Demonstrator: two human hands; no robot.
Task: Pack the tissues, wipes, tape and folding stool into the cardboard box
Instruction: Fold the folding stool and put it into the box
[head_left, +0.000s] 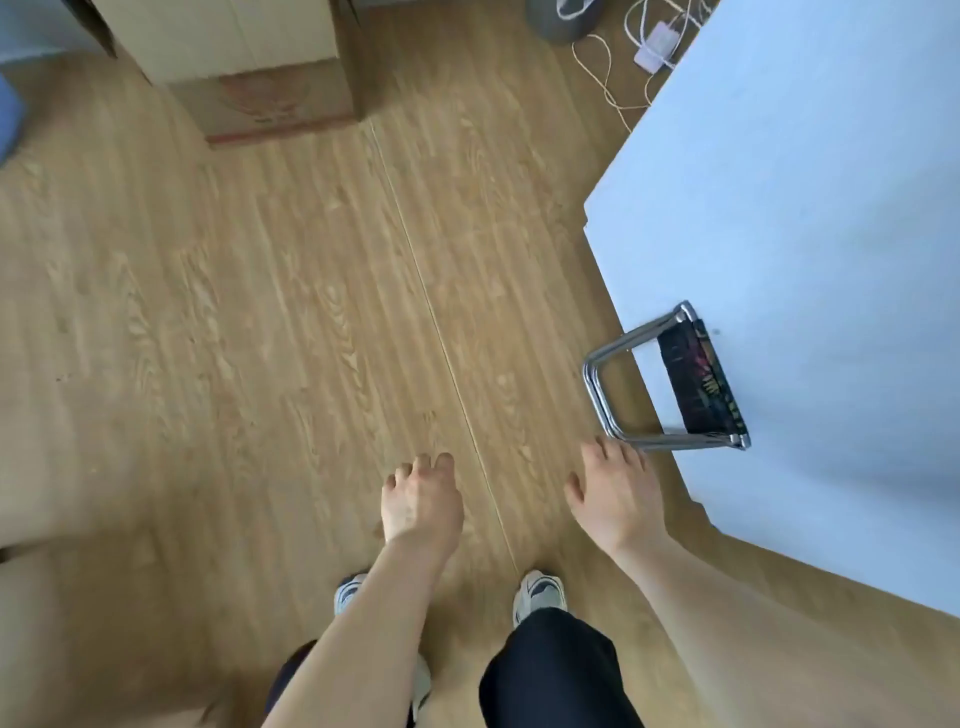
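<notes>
The folding stool (675, 384) lies folded flat at the edge of a pale blue surface (810, 260), its chrome legs jutting out over the floor and its dark patterned seat on the surface. My right hand (615, 491) hovers just below the stool's near leg, fingers spread, holding nothing. My left hand (421, 499) hangs over the floor with fingers loosely curled and apart, empty. The cardboard box (244, 67) stands on the floor at the top left; its inside is not visible. Tissues, wipes and tape are not in view.
Wood-pattern floor (260, 338) spreads between me and the box. White cables and a charger (654, 47) lie on the floor at the top right next to a grey object (561, 23). My feet in light shoes (540, 595) stand at the bottom.
</notes>
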